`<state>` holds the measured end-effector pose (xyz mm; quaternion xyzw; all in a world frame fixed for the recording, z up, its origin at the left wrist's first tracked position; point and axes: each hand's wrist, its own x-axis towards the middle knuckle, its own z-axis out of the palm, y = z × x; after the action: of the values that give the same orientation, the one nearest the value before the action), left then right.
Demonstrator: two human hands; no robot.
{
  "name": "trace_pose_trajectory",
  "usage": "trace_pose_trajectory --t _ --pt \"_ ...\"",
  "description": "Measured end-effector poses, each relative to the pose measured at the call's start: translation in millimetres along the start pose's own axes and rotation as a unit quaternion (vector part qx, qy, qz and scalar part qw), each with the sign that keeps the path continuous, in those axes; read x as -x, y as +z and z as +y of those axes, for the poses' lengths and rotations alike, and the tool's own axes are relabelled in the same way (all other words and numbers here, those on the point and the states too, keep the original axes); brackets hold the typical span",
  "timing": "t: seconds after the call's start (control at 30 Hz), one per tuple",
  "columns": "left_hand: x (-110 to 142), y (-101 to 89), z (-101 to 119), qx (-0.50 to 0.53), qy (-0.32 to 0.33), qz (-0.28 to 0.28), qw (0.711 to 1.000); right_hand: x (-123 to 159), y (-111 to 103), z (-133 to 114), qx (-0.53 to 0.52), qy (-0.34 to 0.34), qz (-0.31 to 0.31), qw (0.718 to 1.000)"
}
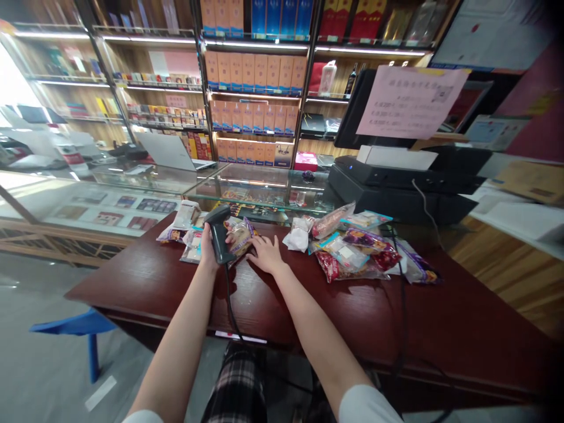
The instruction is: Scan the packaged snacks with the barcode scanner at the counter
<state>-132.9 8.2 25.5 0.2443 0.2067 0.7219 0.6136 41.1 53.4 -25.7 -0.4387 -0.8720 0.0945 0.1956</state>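
Note:
My left hand [210, 248] grips a black corded handheld barcode scanner [219, 234], holding it upright above the dark red wooden counter [308, 311]. The scanner's black cable [228, 294] hangs down past the counter edge. My right hand [267, 254] lies flat on the counter with its fingers spread, its fingertips at a clear snack packet with a purple label [241, 239]. Further packets [192, 245] lie to the left of my hands. A heap of colourful packaged snacks [350, 249] and a white wrapped packet [298, 235] sit to the right.
A glass display case [259, 183] stands behind the counter, with a black receipt printer and terminal [396, 188] at the right. A laptop [170, 151] sits on the case. Shelves of boxed goods [255, 76] line the back wall. A blue stool [83, 326] stands at lower left.

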Motion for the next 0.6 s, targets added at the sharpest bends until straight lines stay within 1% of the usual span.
trace_pose_trajectory --t 0.17,0.33,0.4,0.47,0.53,0.6 --pt "4.1 3.3 3.1 0.008 0.027 -0.010 1.000 2.3 -8.8 -2.9 -0.003 0.036 -0.008 0.999" --pt "-1.3 -7.6 4.6 0.003 0.077 -0.006 0.997 2.4 -7.7 1.7 0.008 0.090 -0.030 0.995" --pt "-5.3 -12.5 4.1 0.011 0.095 0.009 0.995 1.0 -5.0 3.8 0.015 0.110 -0.037 0.993" --pt "-9.1 -16.1 2.8 0.017 0.098 0.040 0.994 -0.8 -1.9 4.4 0.016 0.141 -0.042 0.989" --pt "-11.8 -18.0 0.4 0.011 0.078 0.079 0.994 -2.4 0.7 3.4 0.007 0.165 -0.044 0.985" --pt "-12.6 -18.0 -3.7 -0.003 0.044 0.104 0.994 -3.3 2.9 1.8 -0.009 0.172 -0.042 0.984"
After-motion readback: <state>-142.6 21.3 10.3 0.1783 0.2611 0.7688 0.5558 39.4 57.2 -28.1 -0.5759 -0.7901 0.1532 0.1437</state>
